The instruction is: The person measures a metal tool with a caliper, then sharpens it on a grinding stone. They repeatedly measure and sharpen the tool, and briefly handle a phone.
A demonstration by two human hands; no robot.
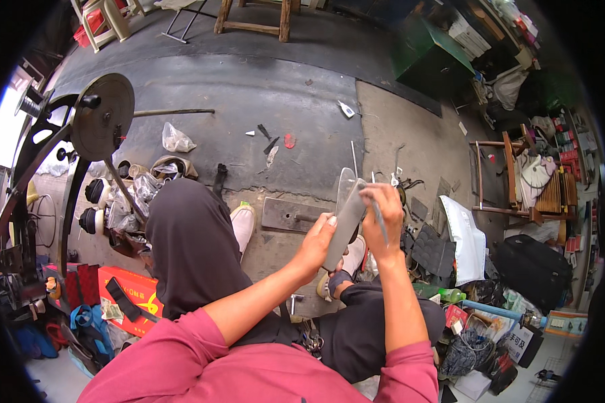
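Note:
My left hand [319, 238] grips a long flat grey strip [340, 232], tilted with its upper end away from me. A second, paler flat piece [344, 178] shows behind the strip's upper part. My right hand [385, 218] is closed at the strip's upper right, holding a thin, slightly blurred grey tool [380, 220]; whether its fingertips also touch the strip I cannot tell. Beyond my hands, a metal plate with a short bar on it [282, 213] lies on the floor between my feet.
A black hand press with a round wheel [102, 117] stands at left beside a red box [128, 295] and bagged clutter. A white padded bag [464, 238], a black bag [531, 275] and a wooden chair [511, 174] are at right. Small scraps lie on the dark floor mat [242, 107].

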